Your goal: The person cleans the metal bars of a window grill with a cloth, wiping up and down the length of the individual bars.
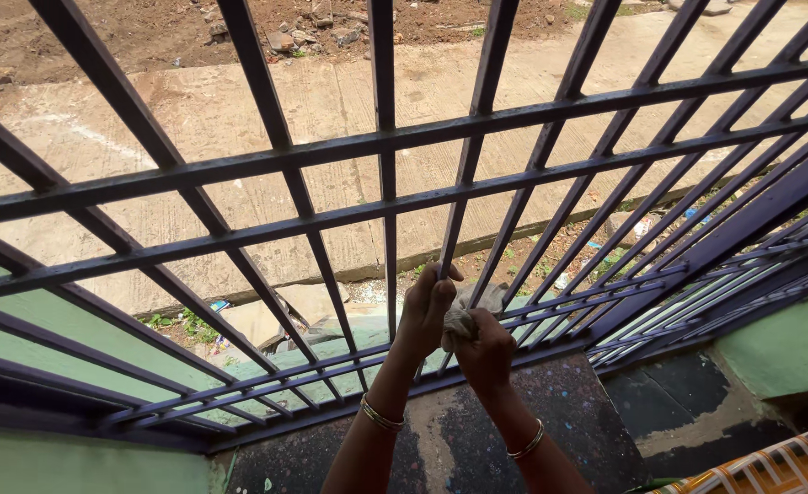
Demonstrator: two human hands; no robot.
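Nearest, two forearms with gold bangles (381, 416) reach over a dark stone sill (550, 402). The right hand (484, 348) has its fingers curled tight around a crumpled grey cloth (463, 316), pressed against an upright bar of the dark metal grille (385, 137). Just left of it, touching the cloth, the left hand (425, 306) has its fingers closed around the same bar. Beyond the fingers, through the bars, lie weeds and litter (550, 270), then a concrete slab (331, 101), then bare soil with stones (303, 32).
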